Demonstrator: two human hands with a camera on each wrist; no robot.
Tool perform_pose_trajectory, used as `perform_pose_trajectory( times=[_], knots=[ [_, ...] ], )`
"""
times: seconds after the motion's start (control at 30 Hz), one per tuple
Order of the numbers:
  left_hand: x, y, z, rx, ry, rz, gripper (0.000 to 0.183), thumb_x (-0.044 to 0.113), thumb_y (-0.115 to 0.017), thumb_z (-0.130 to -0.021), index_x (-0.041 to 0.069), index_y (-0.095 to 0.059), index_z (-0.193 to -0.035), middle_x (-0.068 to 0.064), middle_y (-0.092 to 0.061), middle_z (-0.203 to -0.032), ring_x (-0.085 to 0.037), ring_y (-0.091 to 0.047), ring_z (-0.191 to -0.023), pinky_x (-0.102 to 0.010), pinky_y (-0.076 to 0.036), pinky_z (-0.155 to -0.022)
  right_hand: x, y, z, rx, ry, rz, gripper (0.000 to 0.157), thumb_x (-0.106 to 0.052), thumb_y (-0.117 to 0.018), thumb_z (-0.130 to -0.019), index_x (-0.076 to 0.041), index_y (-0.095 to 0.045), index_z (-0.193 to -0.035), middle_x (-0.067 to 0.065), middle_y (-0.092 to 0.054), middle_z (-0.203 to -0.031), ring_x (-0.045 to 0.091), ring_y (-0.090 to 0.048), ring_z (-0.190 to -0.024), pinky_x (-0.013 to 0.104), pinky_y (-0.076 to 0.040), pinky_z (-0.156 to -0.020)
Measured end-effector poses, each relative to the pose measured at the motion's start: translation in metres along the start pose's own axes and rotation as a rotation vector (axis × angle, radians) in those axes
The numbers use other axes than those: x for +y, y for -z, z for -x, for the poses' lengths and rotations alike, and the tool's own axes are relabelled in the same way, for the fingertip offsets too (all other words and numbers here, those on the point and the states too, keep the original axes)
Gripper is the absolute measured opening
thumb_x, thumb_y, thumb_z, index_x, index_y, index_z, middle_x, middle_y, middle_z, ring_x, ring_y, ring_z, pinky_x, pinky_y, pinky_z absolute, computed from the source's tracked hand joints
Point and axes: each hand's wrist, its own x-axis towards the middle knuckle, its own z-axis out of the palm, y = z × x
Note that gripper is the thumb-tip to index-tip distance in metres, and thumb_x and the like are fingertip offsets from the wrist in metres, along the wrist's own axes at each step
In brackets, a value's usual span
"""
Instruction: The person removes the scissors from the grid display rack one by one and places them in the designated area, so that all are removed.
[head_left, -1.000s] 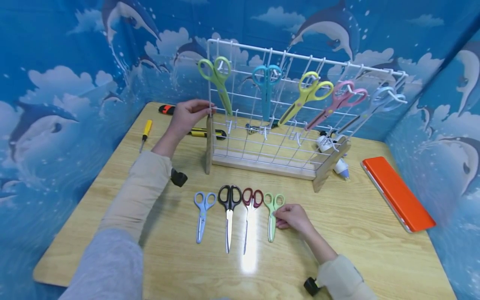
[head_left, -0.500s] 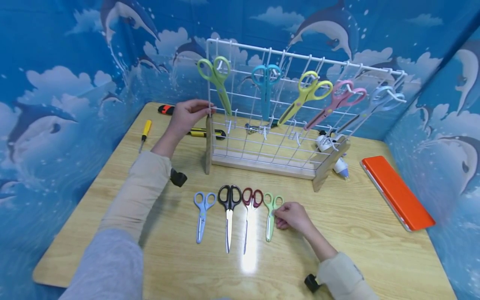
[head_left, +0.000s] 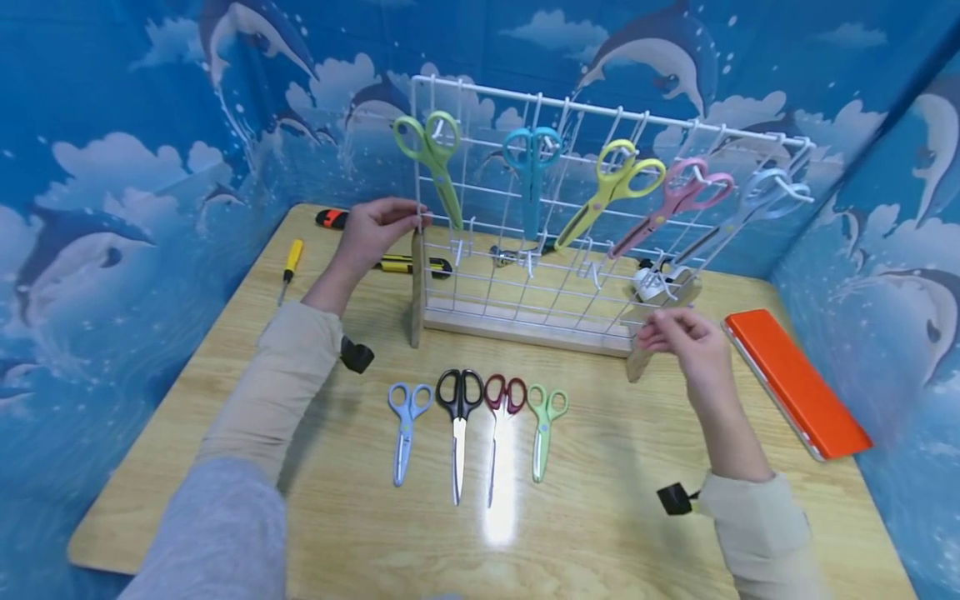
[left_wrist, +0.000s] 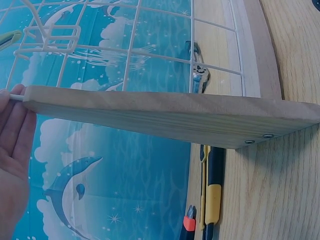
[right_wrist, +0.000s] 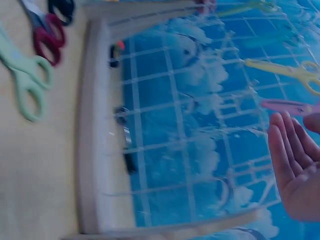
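My left hand [head_left: 378, 233] pinches the left edge of a white wire rack [head_left: 513, 317], just above its wooden side leg [left_wrist: 165, 110]. Thumb and fingers meet on the wire in the left wrist view. My right hand [head_left: 693, 337] is raised in front of the rack's right leg, fingers loosely bent, with nothing in it; its palm [right_wrist: 300, 190] faces up toward the wires in the right wrist view. On the table before the rack lie light-blue scissors [head_left: 403, 433], black scissors [head_left: 459, 404], dark-red scissors [head_left: 504, 396] and light-green scissors [head_left: 542, 433], handles toward the rack.
Green [head_left: 438, 158], teal, yellow [head_left: 618, 179], pink and pale-blue scissors hang on the rack's upper hooks. Lower hooks [head_left: 528, 265] hold nothing. Behind stand a utility knife [head_left: 408, 265] and a white bottle [head_left: 648, 283]. A yellow-handled screwdriver [head_left: 292, 258] lies left, an orange case [head_left: 795, 379] right.
My right hand has left the light-green scissors on the table and moved up and right to the rack's right leg. My left hand has stayed on the rack's left edge.
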Motion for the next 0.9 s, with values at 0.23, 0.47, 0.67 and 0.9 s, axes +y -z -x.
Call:
perform_pose_trajectory(
  times=[0.23, 0.47, 0.67, 0.9],
  knots=[
    [0.030, -0.009, 0.013, -0.008, -0.002, 0.020, 0.029, 0.008, -0.062, -0.076, 0.006, -0.059, -0.105, -0.008, -0.061, -0.100, -0.016, -0.058, -0.094, -0.022, -0.045, -0.083, -0.093, -0.027, -0.021, 0.414, 0.171, -0.178, 0.021, -0.005, -0.064, -0.074, 0.011, -0.057, -0.086, 0.015, -0.062, -0.076, 0.021, -0.060, -0.063, 0.025, -0.053, -0.061],
    [0.077, -0.028, 0.033, 0.021, -0.030, -0.059, 0.028, 0.018, -0.065, -0.073, 0.007, -0.062, -0.098, -0.008, -0.063, -0.095, -0.015, -0.059, -0.089, -0.026, -0.047, -0.082, -0.095, -0.012, -0.037, 0.480, 0.133, -0.224, 0.036, -0.008, -0.068, -0.070, 0.009, -0.056, -0.099, 0.016, -0.060, -0.088, 0.025, -0.059, -0.077, 0.025, -0.051, -0.070],
    [0.077, -0.029, 0.034, 0.027, -0.039, -0.079, 0.027, 0.017, -0.063, -0.074, 0.005, -0.061, -0.099, -0.010, -0.063, -0.095, -0.017, -0.059, -0.089, -0.027, -0.047, -0.082, -0.096, -0.016, -0.044, 0.432, 0.151, -0.265, 0.032, -0.004, -0.069, -0.069, 0.009, -0.056, -0.095, 0.015, -0.060, -0.081, 0.024, -0.059, -0.071, 0.025, -0.051, -0.069],
    [0.011, -0.004, 0.006, 0.003, -0.013, -0.013, 0.029, 0.014, -0.062, -0.076, 0.007, -0.060, -0.105, -0.007, -0.062, -0.100, -0.017, -0.058, -0.093, -0.022, -0.047, -0.081, -0.097, -0.017, -0.051, 0.415, 0.192, -0.306, 0.027, 0.000, -0.070, -0.066, 0.010, -0.056, -0.087, 0.015, -0.059, -0.073, 0.023, -0.058, -0.063, 0.027, -0.052, -0.062]
  ],
)
